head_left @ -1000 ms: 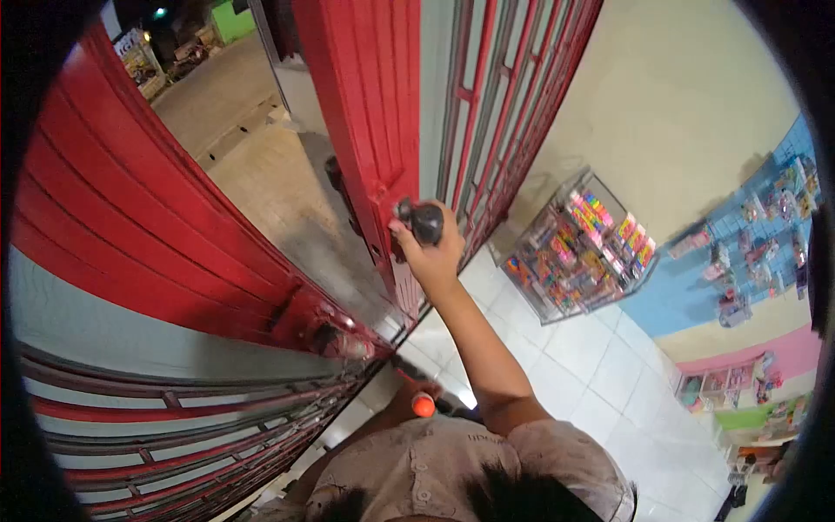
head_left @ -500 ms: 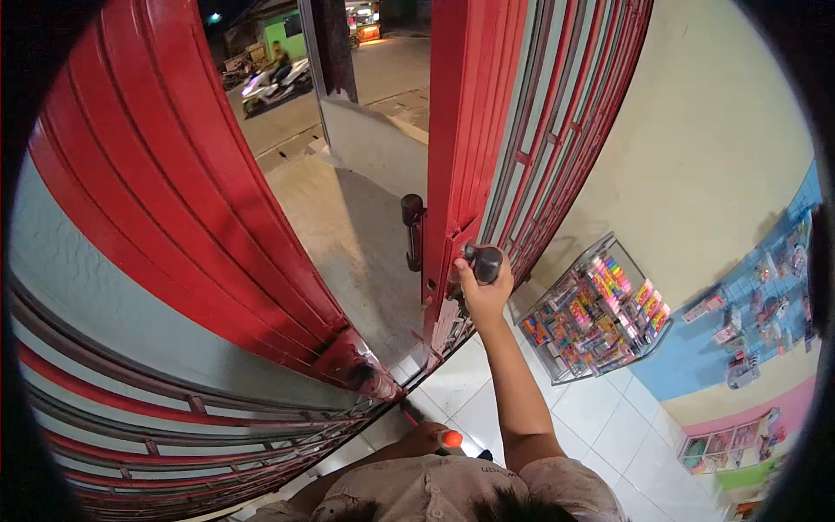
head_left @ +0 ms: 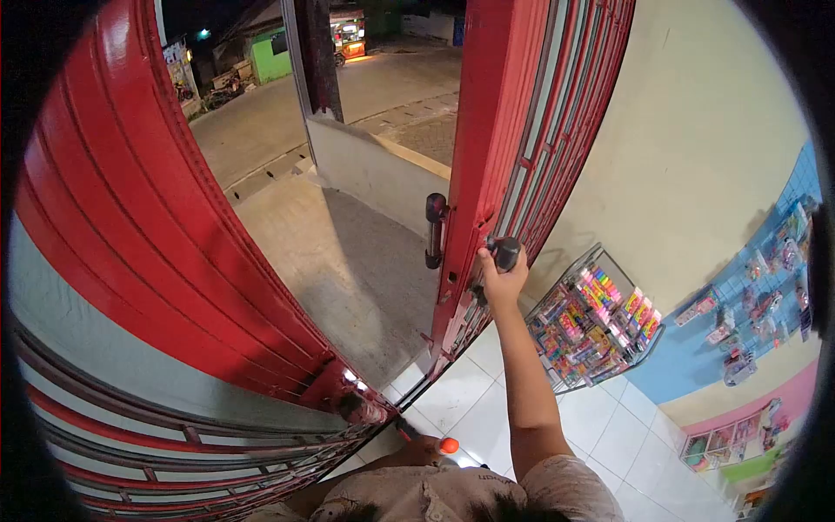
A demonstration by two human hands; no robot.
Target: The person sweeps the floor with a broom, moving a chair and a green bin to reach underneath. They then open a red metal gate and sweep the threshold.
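My right hand is closed around the black handle on the inner side of the right red metal door. A second dark handle sticks out from the same door's outer side. Low in the view, close to my body, is my left hand, partly hidden by the shirt. Its fingers seem closed around something with a rounded orange end; the rest of that thing is hidden. To the left stands the other red door panel, with a gap between the two.
A wire rack of colourful packaged goods stands to the right on white floor tiles. Small packets hang on a blue wall grid. Through the gap show a concrete step, a low wall, a road and a lit cart.
The gap between the doors looks wider, with the right door and my right hand farther right in view. The motorcycle on the road has gone out of sight.
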